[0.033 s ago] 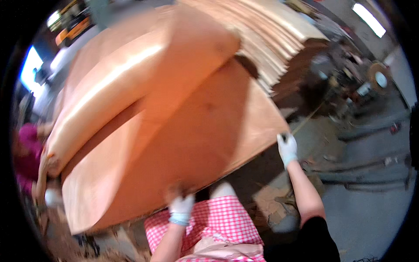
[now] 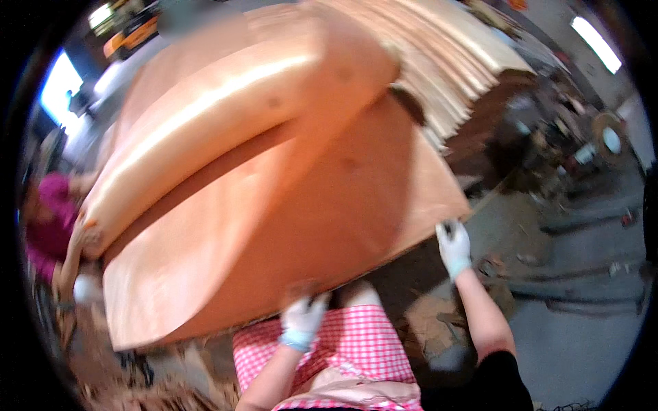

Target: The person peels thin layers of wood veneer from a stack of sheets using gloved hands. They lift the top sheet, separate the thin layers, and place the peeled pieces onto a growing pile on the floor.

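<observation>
A large reddish-tan wood veneer sheet (image 2: 343, 198) spreads before me, its far part rolled over in a thick pale curl (image 2: 205, 113). My right hand (image 2: 454, 250), in a white glove with a light blue cuff, pinches the sheet's near edge close to its right corner. My left hand (image 2: 302, 320), gloved the same way, is at the near edge's middle, in front of my pink checked apron (image 2: 373, 335). Motion smears its fingers, so their grip is unclear. At the far left, a co-worker's hand (image 2: 86, 235) rests against the end of the curl.
Behind the sheet, at the upper right, stands a stack of wavy veneer sheets (image 2: 425, 55). The co-worker (image 2: 51, 219) wears a magenta top. Dark metal bars (image 2: 582, 294) lie on the grey floor at right. Wood scraps (image 2: 147, 394) litter the floor at lower left.
The whole view has shifted, so most things sit farther right. My right hand is now slightly left of the sheet's corner. The left hand stays by the near edge.
</observation>
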